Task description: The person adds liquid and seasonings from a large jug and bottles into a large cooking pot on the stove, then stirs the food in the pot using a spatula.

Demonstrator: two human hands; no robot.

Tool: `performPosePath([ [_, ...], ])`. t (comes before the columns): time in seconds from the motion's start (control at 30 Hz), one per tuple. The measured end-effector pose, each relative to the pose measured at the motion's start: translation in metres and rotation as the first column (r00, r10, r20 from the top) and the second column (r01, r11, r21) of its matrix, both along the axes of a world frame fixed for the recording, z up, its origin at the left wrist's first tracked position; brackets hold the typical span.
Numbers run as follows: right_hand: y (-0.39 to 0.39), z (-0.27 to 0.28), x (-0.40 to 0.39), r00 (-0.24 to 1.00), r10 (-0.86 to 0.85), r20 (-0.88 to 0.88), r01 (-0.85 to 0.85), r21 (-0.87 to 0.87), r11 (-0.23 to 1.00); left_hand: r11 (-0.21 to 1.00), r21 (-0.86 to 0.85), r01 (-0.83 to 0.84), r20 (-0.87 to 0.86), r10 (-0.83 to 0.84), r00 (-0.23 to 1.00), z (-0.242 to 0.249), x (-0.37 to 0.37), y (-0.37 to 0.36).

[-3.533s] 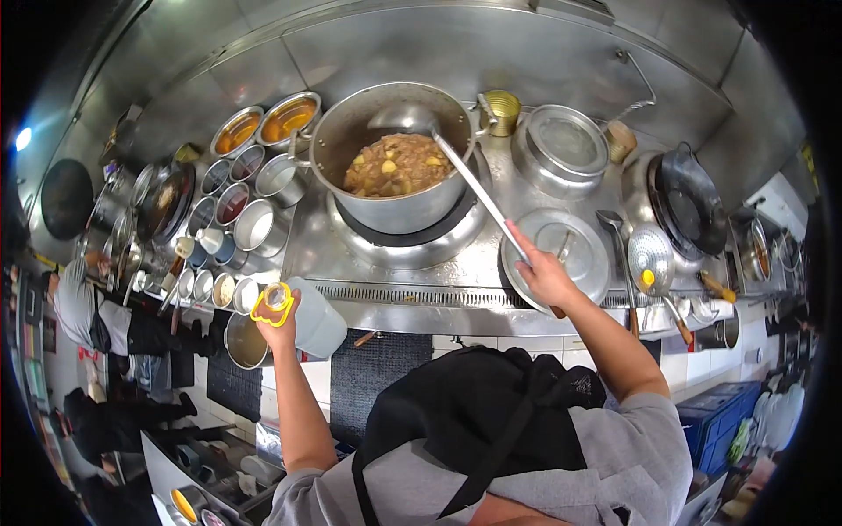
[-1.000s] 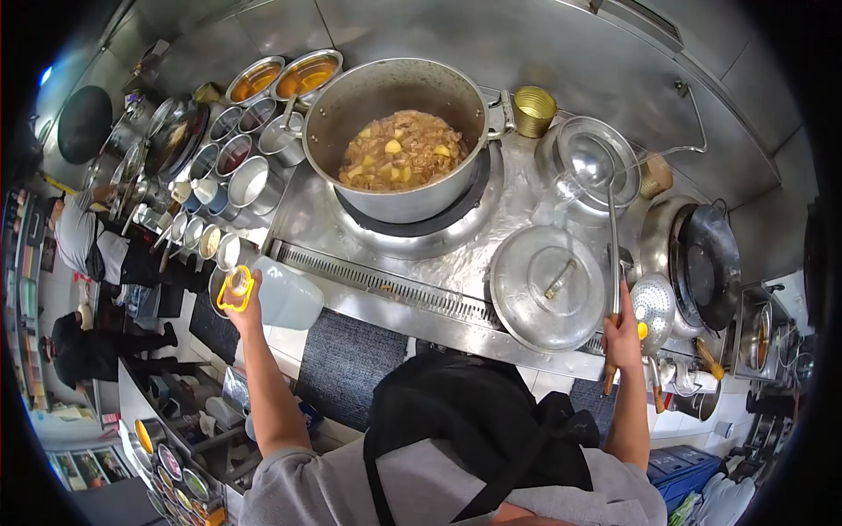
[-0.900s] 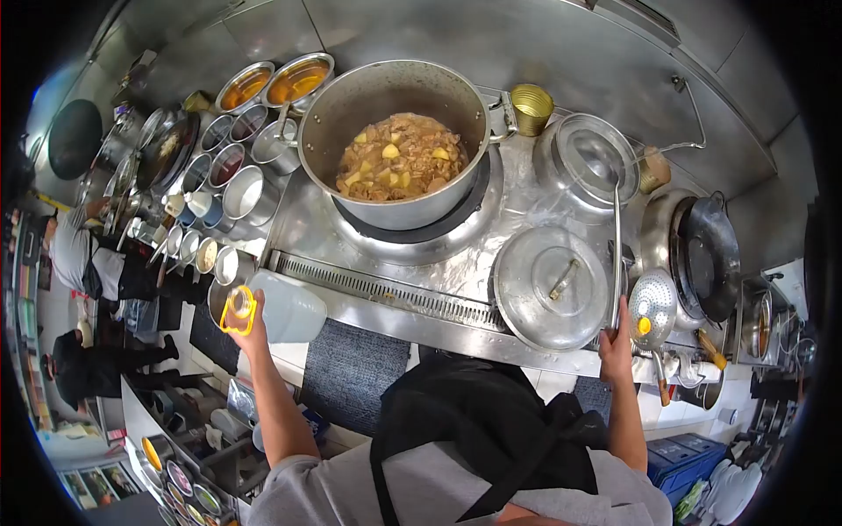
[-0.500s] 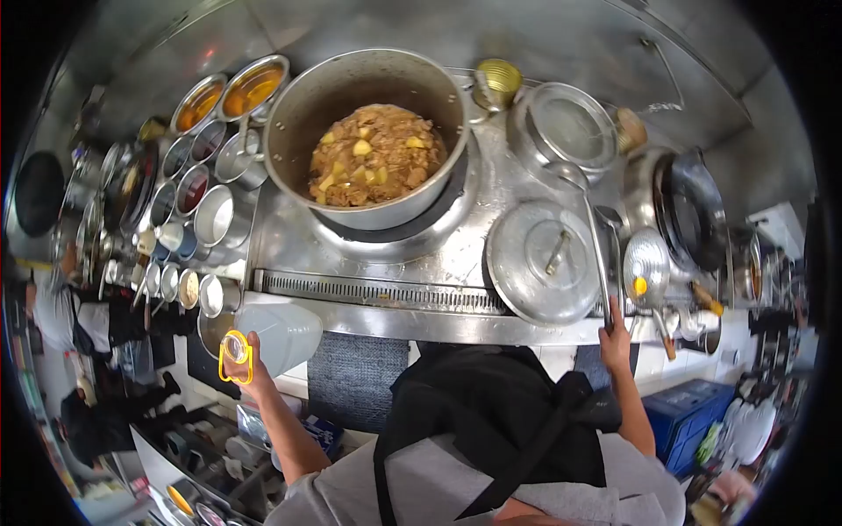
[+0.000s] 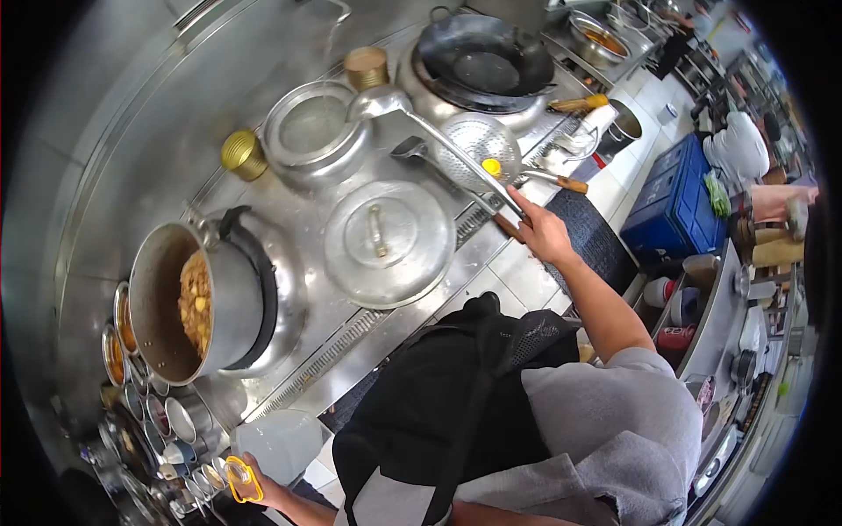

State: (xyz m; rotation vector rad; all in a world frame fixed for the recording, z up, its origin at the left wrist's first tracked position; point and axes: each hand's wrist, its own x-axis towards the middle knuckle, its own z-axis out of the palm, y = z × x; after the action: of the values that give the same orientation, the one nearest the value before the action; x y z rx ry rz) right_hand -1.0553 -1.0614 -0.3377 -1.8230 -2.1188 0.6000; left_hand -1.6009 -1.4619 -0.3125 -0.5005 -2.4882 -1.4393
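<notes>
The left hand (image 5: 263,491) sits low at the frame's bottom edge, partly hidden by the black apron (image 5: 430,412); its fingers are closed on the yellow-capped neck of a clear plastic jug (image 5: 281,443), whose body lies just off the table's front edge. Whether the cap is on or off is hard to make out. The right hand (image 5: 544,232) reaches out to the right, fingers wrapped around the wooden end of a long ladle (image 5: 438,145), whose bowl rests beside a lidded steel pot (image 5: 316,131). The steel table (image 5: 263,188) carries a big pot of stew (image 5: 189,302), seen side-on so its contents barely show, and a flat lid (image 5: 386,241). Small bowls at lower left blur together. A black wok (image 5: 482,66) and a blue crate (image 5: 671,197) stand farther right.
</notes>
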Motion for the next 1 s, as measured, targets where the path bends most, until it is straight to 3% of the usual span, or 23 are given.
performPosePath([
  [0.07, 0.01, -0.013, 0.05, 0.999, -0.032, -0.042, 0.038, 0.138, 0.99, 0.997, 0.057, 0.055, 0.01, -0.055, 0.998, 0.006, 0.017, 0.021],
  [0.13, 0.019, -0.015, 0.101, 0.989, -0.093, -0.115, 0.117, 0.22, 0.968, 0.97, -0.13, 0.206, -0.119, -0.222, 0.968, 0.018, 0.036, 0.05],
  [0.2, 0.028, -0.005, 0.153, 0.959, -0.142, -0.246, 0.197, 0.216, 0.956, 0.97, -0.101, 0.22, -0.087, -0.229, 0.97, 0.038, 0.079, 0.097],
  [0.27, 0.039, 0.011, 0.201, 0.933, -0.281, -0.226, 0.31, 0.103, 0.945, 0.956, -0.072, 0.285, -0.079, -0.29, 0.954, 0.068, 0.132, 0.149],
  [0.33, 0.049, 0.029, 0.244, 0.911, -0.33, -0.247, 0.351, 0.049, 0.935, 0.875, 0.247, 0.416, 0.011, -0.432, 0.902, 0.057, 0.143, 0.182],
  [0.47, 0.078, 0.027, 0.322, 0.898, -0.298, -0.323, 0.367, 0.179, 0.913, 0.778, 0.293, 0.555, 0.03, -0.588, 0.808, 0.076, 0.214, 0.265],
  [0.5, 0.085, 0.039, 0.334, 0.895, -0.36, -0.264, 0.39, 0.071, 0.918, 0.763, 0.275, 0.586, 0.063, -0.622, 0.78, 0.079, 0.223, 0.281],
  [0.67, 0.137, 0.018, 0.382, 0.902, -0.374, -0.216, 0.395, 0.062, 0.917, 0.669, 0.272, 0.692, 0.094, -0.734, 0.673, 0.093, 0.288, 0.366],
  [0.73, 0.158, 0.0, 0.394, 0.898, -0.397, -0.189, 0.41, 0.034, 0.911, 0.529, 0.276, 0.802, 0.039, -0.84, 0.541, 0.088, 0.297, 0.399],
  [0.8, 0.173, -0.024, 0.407, 0.905, -0.402, -0.138, 0.41, 0.026, 0.912, 0.561, 0.216, 0.799, 0.13, -0.828, 0.546, 0.079, 0.297, 0.428],
  [0.87, 0.189, -0.046, 0.419, 0.929, -0.347, -0.13, 0.362, 0.128, 0.923, 0.502, 0.248, 0.828, 0.048, -0.86, 0.507, 0.072, 0.32, 0.459],
  [0.9, 0.205, -0.043, 0.425, 0.909, -0.416, 0.005, 0.416, 0.016, 0.909, 0.475, 0.213, 0.854, 0.014, -0.875, 0.484, 0.064, 0.331, 0.485],
  [0.93, 0.212, -0.035, 0.425, 0.901, -0.433, 0.018, 0.434, -0.032, 0.901, 0.478, 0.221, 0.85, 0.029, -0.874, 0.484, 0.058, 0.334, 0.496],
  [1.0, 0.233, -0.058, 0.448, 0.943, -0.324, 0.073, 0.327, -0.029, 0.944, 0.45, 0.216, 0.867, 0.096, -0.893, 0.44, 0.05, 0.341, 0.514],
])
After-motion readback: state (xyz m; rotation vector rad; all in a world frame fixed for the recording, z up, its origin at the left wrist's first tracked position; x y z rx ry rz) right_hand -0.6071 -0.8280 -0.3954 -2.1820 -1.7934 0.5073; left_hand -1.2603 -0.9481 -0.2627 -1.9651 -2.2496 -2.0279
